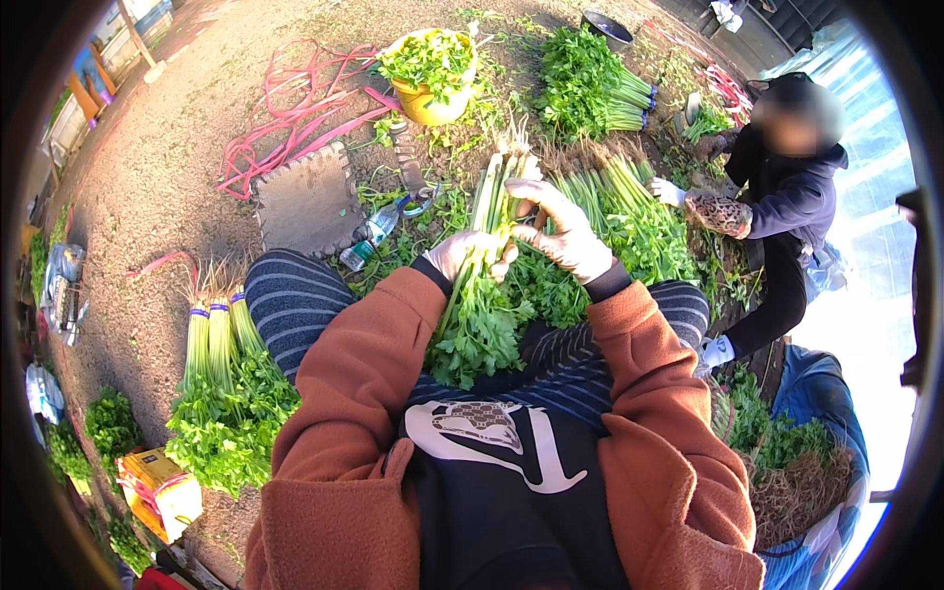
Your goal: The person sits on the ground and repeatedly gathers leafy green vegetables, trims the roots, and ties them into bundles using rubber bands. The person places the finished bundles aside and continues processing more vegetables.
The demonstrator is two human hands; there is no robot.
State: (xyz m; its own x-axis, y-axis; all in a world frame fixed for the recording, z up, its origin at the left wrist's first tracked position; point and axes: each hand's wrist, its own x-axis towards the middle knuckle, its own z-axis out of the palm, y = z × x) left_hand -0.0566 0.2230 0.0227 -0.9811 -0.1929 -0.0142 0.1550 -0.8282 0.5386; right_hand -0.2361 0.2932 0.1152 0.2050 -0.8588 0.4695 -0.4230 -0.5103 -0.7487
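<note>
My left hand, in a pale glove, is closed around the stalks of a celery bunch. Its roots point away from me and its green leaves hang over my lap. My right hand, gloved too, is at the right side of this bunch with thumb and forefinger bent beside a yellowish stalk. Whether those fingers pinch the stalk is not clear. Just right of my hands lies a pile of loose celery, roots to the far side. More leaves lie under my right hand.
Banded celery bunches lie at left and far right. A yellow bucket holds leaves. Nearby are pink straps, a mat and a plastic bottle. A co-worker sits at right, gloved hand on the pile.
</note>
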